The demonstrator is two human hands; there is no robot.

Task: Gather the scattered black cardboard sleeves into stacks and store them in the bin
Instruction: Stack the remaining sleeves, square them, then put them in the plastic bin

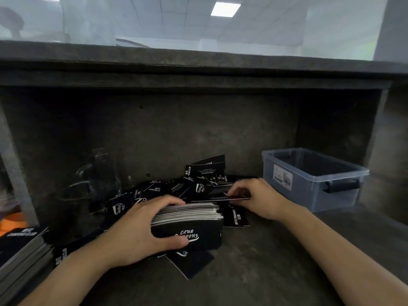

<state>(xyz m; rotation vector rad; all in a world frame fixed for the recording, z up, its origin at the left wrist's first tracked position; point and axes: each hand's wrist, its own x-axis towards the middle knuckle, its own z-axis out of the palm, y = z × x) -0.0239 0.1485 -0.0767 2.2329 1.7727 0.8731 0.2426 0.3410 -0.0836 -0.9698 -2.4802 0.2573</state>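
My left hand grips a thick stack of black cardboard sleeves on edge, thumb on the printed front face, fingers curled over the white-edged top. My right hand pinches a single black sleeve, held flat just above and behind the stack. Several loose black sleeves with white lettering lie scattered on the dark counter behind and under the stack; a few lean against the back wall. The translucent grey bin stands at the right, beyond my right hand, and looks to hold nothing.
Another tidy stack of sleeves lies at the left edge of the counter. Clear glass items stand at the back left. A dark shelf overhangs the niche. An orange object shows at far left.
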